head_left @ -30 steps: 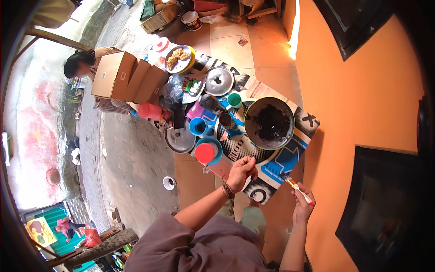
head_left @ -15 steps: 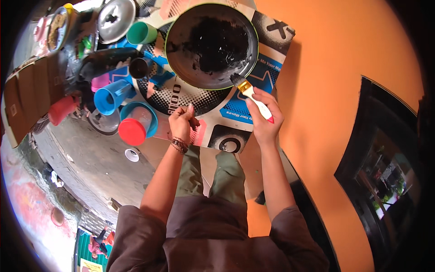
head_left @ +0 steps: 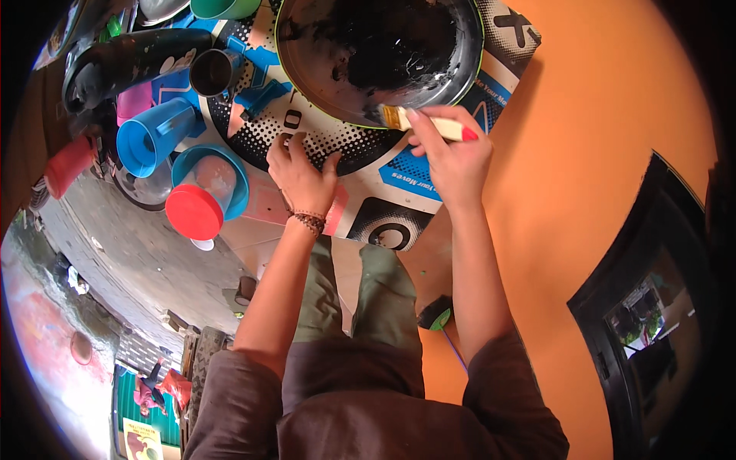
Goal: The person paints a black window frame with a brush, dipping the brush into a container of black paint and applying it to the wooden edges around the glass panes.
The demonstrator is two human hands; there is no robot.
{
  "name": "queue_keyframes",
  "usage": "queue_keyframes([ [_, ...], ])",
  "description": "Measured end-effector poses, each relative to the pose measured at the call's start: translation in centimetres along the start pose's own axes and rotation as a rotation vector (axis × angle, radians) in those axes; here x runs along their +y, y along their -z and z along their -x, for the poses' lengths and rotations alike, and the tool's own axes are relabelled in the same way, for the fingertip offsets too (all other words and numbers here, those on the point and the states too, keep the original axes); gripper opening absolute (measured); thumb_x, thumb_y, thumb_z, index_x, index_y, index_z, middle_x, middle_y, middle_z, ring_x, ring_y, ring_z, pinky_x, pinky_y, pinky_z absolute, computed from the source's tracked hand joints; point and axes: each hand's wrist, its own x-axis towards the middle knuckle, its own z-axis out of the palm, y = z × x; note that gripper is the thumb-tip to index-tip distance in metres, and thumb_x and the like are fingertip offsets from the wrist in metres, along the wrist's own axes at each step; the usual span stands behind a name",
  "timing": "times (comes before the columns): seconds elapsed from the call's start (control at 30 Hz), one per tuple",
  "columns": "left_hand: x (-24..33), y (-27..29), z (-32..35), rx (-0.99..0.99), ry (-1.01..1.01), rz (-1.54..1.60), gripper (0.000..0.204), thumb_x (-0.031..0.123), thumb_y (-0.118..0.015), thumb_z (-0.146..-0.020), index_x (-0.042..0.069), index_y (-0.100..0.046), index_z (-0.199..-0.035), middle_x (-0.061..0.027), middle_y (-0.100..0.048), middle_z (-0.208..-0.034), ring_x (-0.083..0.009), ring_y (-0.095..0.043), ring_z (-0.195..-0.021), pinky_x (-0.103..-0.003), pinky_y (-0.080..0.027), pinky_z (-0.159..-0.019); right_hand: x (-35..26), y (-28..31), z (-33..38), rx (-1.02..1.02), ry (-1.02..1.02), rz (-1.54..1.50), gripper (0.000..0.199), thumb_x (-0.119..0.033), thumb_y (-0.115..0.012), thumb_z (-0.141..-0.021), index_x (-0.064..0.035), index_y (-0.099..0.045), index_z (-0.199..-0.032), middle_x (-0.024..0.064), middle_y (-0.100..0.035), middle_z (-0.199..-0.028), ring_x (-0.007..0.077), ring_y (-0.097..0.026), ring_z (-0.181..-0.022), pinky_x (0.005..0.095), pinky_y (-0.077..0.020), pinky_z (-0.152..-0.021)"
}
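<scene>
Tabletop (head_left: 410,170) below, the brush (head_left: 448,129) has turned sideways, perhaps touching the pan (head_left: 310,65).

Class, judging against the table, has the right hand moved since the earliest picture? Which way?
Yes: against the table, the right hand has moved forward, toward the pan, taking the brush from short of its near rim to right at it.

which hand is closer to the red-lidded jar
Left. The left hand is to the right of the jar; the right hand is farther right, holding the brush.

An orange wall (head_left: 583,123) and paved lane (head_left: 126,284) suggest an open-air porch
</scene>
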Motion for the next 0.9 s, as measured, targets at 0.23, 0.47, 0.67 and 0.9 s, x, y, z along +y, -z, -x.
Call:
queue_keyframes([
  [0.23,1.3,-2.6,0.0,-0.111,-0.063,-0.269,0.139,0.068,-0.077,-0.059,-0.01,-0.003,-0.147,-0.0345,0.006,-0.154,-0.0516,0.009,-0.142,-0.063,-0.001,-0.112,1.1,-4.0,-3.9,-0.118,0.498,0.344,0.014,-0.013,-0.072,-0.082,-0.0033,-0.063,-0.084,0.0141,-0.065,-0.064,0.0275,-0.067,-0.059,0.0327,-0.0498,-0.053],
  [0.47,0.5,-3.0,-0.6,-0.264,-0.001,-0.175,0.156,0.065,-0.083,-0.049,-0.008,0.016,-0.146,-0.0389,0.02,-0.149,-0.0569,0.021,-0.137,-0.067,0.01,-0.107,1.4,-5.2,-3.3,-0.114,0.573,0.345,0.012,-0.015,-0.07,-0.084,-0.0054,-0.062,-0.083,0.0155,-0.065,-0.066,0.0315,-0.066,-0.06,0.0354,-0.0492,-0.052],
  [0.67,1.6,-3.0,-0.9,-0.399,0.143,-0.301,0.156,0.056,-0.088,-0.048,-0.008,0.016,-0.146,-0.0383,0.021,-0.149,-0.0563,0.022,-0.137,-0.066,0.01,-0.108,0.0,-7.5,-3.2,-0.075,0.423,0.115,0.01,-0.012,-0.071,-0.084,-0.0061,-0.064,-0.084,0.0144,-0.065,-0.067,0.0293,-0.065,-0.058,0.0333,-0.0484,-0.051],
  [0.9,3.4,-2.3,-1.9,-0.543,0.295,-0.389,0.153,0.056,-0.087,-0.052,-0.008,0.017,-0.146,-0.0373,0.024,-0.149,-0.0543,0.027,-0.136,-0.063,0.014,-0.109,0.3,-8.9,-4.6,0.003,0.548,0.297,0.011,-0.012,-0.07,-0.083,-0.0057,-0.061,-0.084,0.0167,-0.065,-0.071,0.0335,-0.066,-0.063,0.0376,-0.0504,-0.055],
])
